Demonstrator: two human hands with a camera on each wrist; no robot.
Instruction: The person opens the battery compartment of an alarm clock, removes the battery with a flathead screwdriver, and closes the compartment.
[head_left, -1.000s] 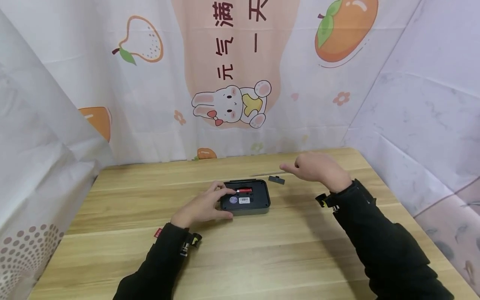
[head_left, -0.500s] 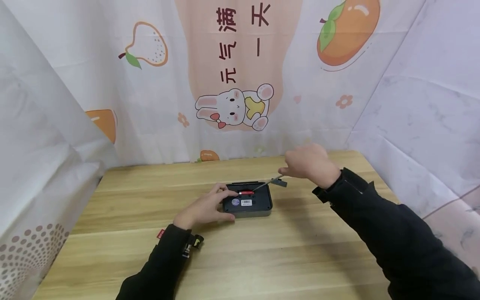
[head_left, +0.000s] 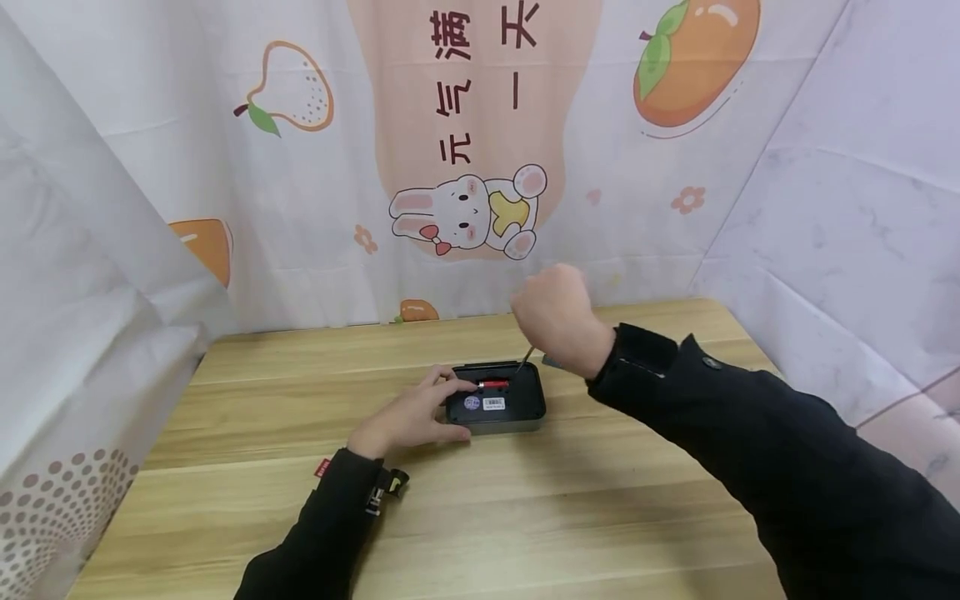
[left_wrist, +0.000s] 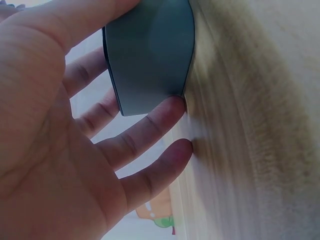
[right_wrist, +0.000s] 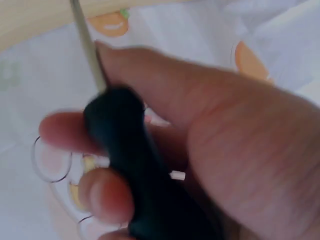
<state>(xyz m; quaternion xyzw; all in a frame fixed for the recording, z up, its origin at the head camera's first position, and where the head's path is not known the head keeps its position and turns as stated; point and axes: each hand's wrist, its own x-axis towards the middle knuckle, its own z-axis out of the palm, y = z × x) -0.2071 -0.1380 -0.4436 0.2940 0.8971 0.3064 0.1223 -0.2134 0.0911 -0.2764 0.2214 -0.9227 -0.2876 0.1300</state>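
Observation:
A black box-shaped device (head_left: 521, 408) lies on the wooden table, its back with a barcode label facing up. A red battery (head_left: 495, 384) sits in its open slot. My left hand (head_left: 412, 417) grips the device's left end, thumb on the near side and a fingertip at the battery's left end. In the left wrist view, its fingers curl round the smooth grey side (left_wrist: 150, 60). My right hand (head_left: 558, 321) grips a screwdriver (right_wrist: 150, 175) by its dark handle. The metal shaft (head_left: 527, 358) slants down, its tip over the device just right of the battery.
A small dark battery cover (head_left: 551, 362) lies right of the device, partly hidden behind the right hand. A printed fabric curtain (head_left: 300, 208) hangs along the table's back edge, with more fabric on both sides.
My right hand has moved left and turned the screwdriver from nearly flat beyond the device to steeply down over the battery slot. My left hand keeps its grip on the device.

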